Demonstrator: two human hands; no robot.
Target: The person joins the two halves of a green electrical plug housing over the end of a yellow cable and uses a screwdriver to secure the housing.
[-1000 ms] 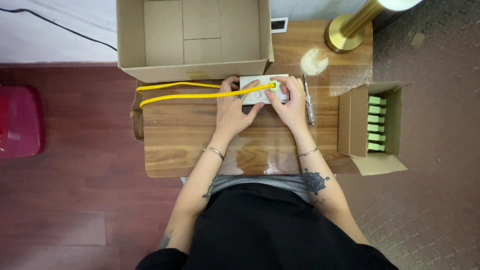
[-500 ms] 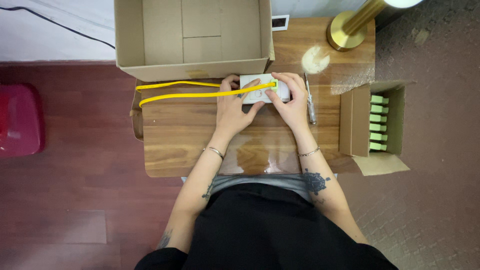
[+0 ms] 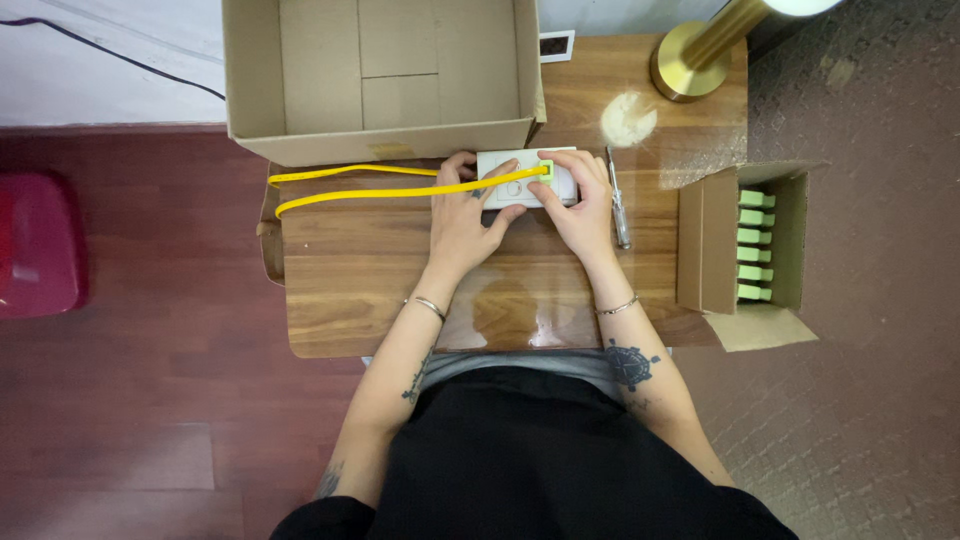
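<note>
A white rectangular socket plate (image 3: pixel 516 166) lies flat on the wooden table (image 3: pixel 350 290), close to the far edge. My left hand (image 3: pixel 462 205) rests on its left part, and my right hand (image 3: pixel 575 195) covers its right part, fingers pressing near a small green piece (image 3: pixel 545 170). A yellow cable (image 3: pixel 380 190) runs from that green piece to the left and loops back along the table. Both hands hold the plate down.
A large open cardboard box (image 3: pixel 380 80) stands just behind the plate. A screwdriver (image 3: pixel 620 205) lies right of my right hand. A smaller open box (image 3: pixel 745 245) of several green pieces sits at the right. A brass lamp base (image 3: pixel 690 55) stands far right; a red object (image 3: pixel 35 245) on the floor.
Both hands stay on the white plate with only slight finger shifts. The yellow cable and everything else lie as before.
</note>
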